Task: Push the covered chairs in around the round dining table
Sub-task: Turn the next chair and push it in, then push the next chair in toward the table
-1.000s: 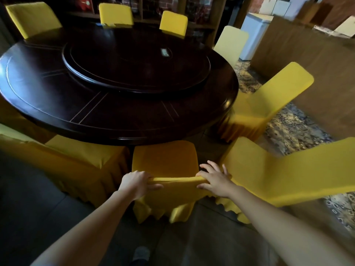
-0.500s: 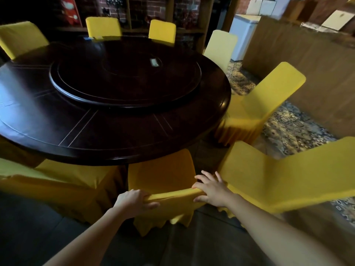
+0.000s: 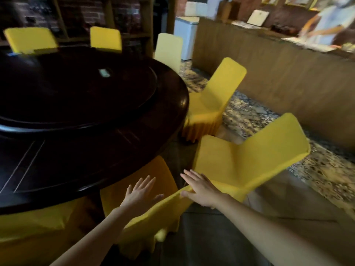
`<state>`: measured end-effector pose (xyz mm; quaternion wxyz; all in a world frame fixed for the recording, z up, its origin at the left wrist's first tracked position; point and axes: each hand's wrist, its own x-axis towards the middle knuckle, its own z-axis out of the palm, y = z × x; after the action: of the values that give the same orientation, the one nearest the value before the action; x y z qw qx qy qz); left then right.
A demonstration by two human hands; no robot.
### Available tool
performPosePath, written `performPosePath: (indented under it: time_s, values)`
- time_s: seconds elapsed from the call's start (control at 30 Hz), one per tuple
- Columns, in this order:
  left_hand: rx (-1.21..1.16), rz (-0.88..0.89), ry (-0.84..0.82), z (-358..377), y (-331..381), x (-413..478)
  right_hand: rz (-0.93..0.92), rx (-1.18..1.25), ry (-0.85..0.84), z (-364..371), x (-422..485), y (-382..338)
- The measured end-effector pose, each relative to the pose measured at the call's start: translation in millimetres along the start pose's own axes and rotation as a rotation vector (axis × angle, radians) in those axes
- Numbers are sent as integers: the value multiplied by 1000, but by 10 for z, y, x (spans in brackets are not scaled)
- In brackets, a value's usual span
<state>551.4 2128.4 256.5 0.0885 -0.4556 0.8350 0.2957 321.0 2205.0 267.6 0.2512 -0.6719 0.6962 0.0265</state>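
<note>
A big dark round dining table with a turntable fills the left. The yellow covered chair in front of me has its seat tucked under the table edge. My left hand is open over its backrest top, fingers spread. My right hand lies with straight fingers at the backrest's right corner. To the right a second yellow chair stands away from the table. A third yellow chair stands angled further back. More yellow chairs ring the far side.
Another covered chair sits at the lower left by the table. A long wooden counter runs along the right, with patterned carpet between it and the chairs. A white cabinet stands at the back.
Both hands have let go of the backrest they gripped and now have straight fingers. The view has swung right, and the chair sits further under the table.
</note>
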Motion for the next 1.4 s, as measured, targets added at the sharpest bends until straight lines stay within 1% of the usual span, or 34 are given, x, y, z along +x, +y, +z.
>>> performPosePath:
  time_s: [0.13,0.2,0.3,0.43,0.6,0.77,0.87,0.97,1.03,1.2,1.4]
  values:
    - [147,214,171,-265,539,351,86,22,199,-255,-159,140]
    - [192,294,204,-322,835,530,148,15,288,-345,-341,272]
    - [251,423,174,-270,1317,692,266,2,367,-365,-692,561]
    - [308,623,118,-86,1958,886,441,12,416,-354,-1141,1083]
    - [369,744,107,262,2800,1167,560,2,444,-342,-1645,1811]
    - [357,802,63,542,3751,1454,669,34,436,-535,-2120,2573]
    - [349,851,71,706,4313,1608,691,29,458,-651,-2419,3009]
    - [334,880,44,830,4816,1715,690,12,476,-751,-2656,3434]
    - [359,886,68,917,5115,1782,692,6,501,-799,-2774,3731]
    - [398,887,88,1093,5636,1973,694,7,547,-874,-2927,4314]
    - [411,877,147,1049,6085,2379,654,28,524,-1085,-2803,4884]
